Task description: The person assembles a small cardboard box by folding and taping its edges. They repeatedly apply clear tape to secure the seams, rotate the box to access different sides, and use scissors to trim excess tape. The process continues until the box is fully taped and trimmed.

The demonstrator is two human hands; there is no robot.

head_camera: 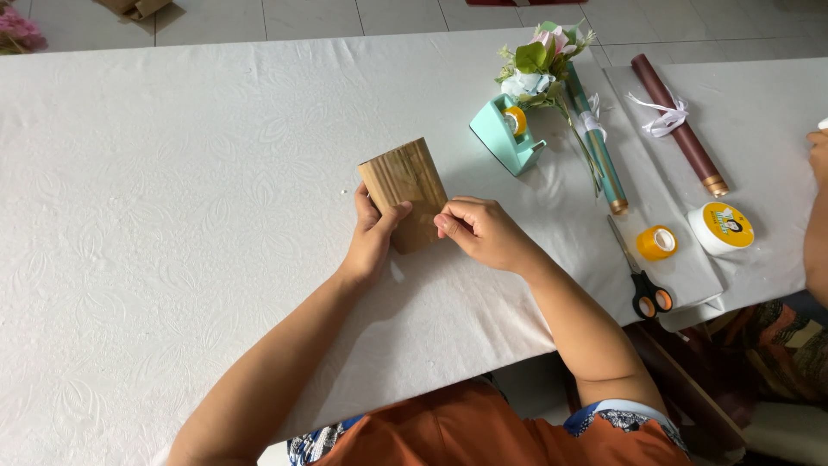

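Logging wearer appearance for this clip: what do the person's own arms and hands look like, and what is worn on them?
Both arms are bare from the hands up past the elbows. The left hand and right hand show no gloves, rings, watch or bracelets. The short sleeve on the right arm is patterned dark blue and white with a pale edge; the garment's front is orange.

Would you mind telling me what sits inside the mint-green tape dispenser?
Inside the tape dispenser sits a yellow-cored tape roll. Only its upper part shows; the rest is hidden by the dispenser's body.
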